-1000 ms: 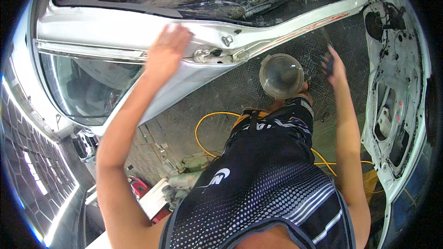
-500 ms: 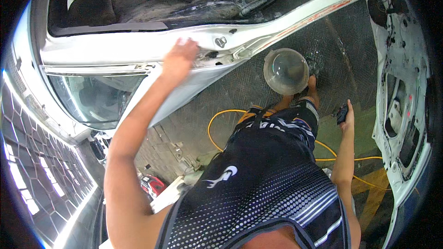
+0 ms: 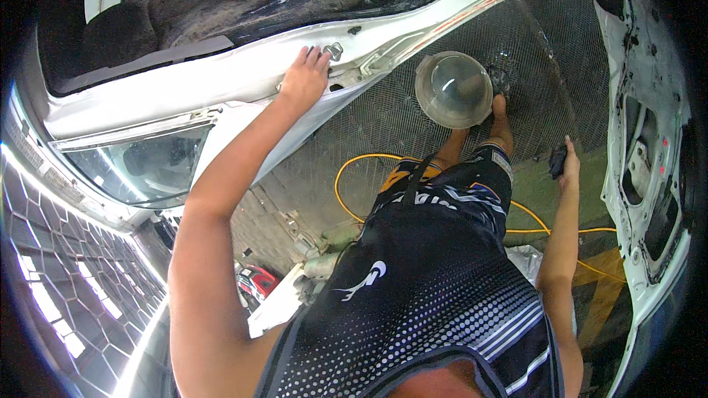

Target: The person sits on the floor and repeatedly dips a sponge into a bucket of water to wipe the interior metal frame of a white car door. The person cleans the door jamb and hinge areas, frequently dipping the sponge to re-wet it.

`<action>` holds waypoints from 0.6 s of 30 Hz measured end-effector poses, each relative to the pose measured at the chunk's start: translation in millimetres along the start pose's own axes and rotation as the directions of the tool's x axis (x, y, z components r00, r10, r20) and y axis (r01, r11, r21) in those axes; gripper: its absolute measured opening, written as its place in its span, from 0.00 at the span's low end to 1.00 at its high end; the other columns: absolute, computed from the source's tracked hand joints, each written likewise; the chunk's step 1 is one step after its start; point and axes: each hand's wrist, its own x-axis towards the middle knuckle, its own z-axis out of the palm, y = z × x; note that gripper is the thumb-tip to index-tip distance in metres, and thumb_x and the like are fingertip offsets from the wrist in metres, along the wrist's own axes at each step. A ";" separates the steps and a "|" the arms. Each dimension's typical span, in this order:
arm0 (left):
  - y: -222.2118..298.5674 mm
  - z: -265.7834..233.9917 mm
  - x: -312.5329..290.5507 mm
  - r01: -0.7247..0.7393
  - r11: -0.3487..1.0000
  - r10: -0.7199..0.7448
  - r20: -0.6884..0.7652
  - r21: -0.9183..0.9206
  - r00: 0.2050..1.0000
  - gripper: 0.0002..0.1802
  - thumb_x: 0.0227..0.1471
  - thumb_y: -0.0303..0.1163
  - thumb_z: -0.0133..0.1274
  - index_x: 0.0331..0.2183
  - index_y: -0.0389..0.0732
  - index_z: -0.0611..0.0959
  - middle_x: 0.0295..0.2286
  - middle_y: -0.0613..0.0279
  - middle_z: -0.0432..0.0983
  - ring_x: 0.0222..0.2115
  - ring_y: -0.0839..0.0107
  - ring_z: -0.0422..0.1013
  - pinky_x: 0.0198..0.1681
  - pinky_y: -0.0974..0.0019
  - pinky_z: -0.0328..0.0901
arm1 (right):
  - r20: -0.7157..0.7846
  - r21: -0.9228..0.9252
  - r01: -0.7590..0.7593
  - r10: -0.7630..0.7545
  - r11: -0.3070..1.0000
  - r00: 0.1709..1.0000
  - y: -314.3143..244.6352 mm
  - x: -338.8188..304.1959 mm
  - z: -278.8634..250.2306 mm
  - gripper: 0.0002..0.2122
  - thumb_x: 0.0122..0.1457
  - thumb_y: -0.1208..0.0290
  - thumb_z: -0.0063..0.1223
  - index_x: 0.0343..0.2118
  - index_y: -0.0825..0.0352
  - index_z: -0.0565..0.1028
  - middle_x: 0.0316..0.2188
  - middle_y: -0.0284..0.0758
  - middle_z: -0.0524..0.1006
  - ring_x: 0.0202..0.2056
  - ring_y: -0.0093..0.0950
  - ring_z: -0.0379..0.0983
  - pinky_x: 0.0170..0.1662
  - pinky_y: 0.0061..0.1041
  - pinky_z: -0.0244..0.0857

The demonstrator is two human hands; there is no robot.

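Note:
My left hand (image 3: 304, 79) lies flat on the white car body's door frame (image 3: 236, 77), fingers stretched out. Its fingertips are right beside the metal door striker (image 3: 334, 51), and nothing shows between the fingers. Away to the right, my right hand (image 3: 570, 167) hangs low beside my body, closed around a small black object (image 3: 558, 162). That object looks soft or block-like, but its exact kind is unclear. My right fingers are partly hidden by it.
A see-through bucket (image 3: 425, 94) with liquid stands on the wet floor by my feet. A white stripped car door (image 3: 616, 177) is at the right. The yellow hose (image 3: 337, 184) runs across the floor behind my legs. The car's rear side window (image 3: 140, 166) is at the left.
My left hand has slid rightward along the door frame to the striker, its fingers now sharper. The right hand keeps its hold on the black object. The whole view has shifted slightly.

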 end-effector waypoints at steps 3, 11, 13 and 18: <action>-6.3 -2.1 1.7 -0.019 0.998 0.021 0.035 -0.058 0.999 0.27 0.53 0.29 0.52 0.56 0.39 0.80 0.61 0.65 0.69 0.64 0.61 0.61 0.70 0.51 0.52 | -0.052 -0.023 0.047 -0.048 0.999 0.997 3.1 5.5 -23.3 0.24 0.60 0.50 0.63 0.47 0.68 0.78 0.33 0.32 0.80 0.28 0.26 0.76 0.33 0.28 0.69; -32.7 -27.2 -33.3 -0.069 0.997 0.066 -0.071 -0.030 0.995 0.27 0.52 0.30 0.52 0.55 0.39 0.80 0.60 0.65 0.69 0.63 0.59 0.61 0.69 0.52 0.55 | -0.301 -0.043 -0.017 0.004 0.999 0.954 24.3 0.3 -73.5 0.20 0.59 0.50 0.65 0.37 0.66 0.80 0.20 0.26 0.72 0.17 0.21 0.66 0.23 0.25 0.60; -6.0 11.7 -4.4 -0.003 0.995 0.003 -0.004 -0.100 1.000 0.22 0.55 0.30 0.50 0.51 0.34 0.81 0.57 0.57 0.72 0.59 0.53 0.65 0.67 0.53 0.58 | -0.245 -0.134 0.026 -0.059 0.991 0.968 19.3 14.9 -58.4 0.21 0.59 0.48 0.65 0.35 0.66 0.80 0.20 0.26 0.72 0.17 0.21 0.66 0.23 0.25 0.60; -23.5 -15.8 -26.6 0.024 0.998 -0.026 -0.038 -0.057 0.999 0.26 0.56 0.28 0.47 0.57 0.40 0.76 0.61 0.61 0.69 0.63 0.58 0.62 0.67 0.50 0.57 | 0.000 -0.494 0.319 -0.367 0.808 0.930 -6.0 32.6 -21.1 0.25 0.57 0.44 0.65 0.36 0.68 0.80 0.24 0.27 0.74 0.23 0.21 0.69 0.28 0.28 0.63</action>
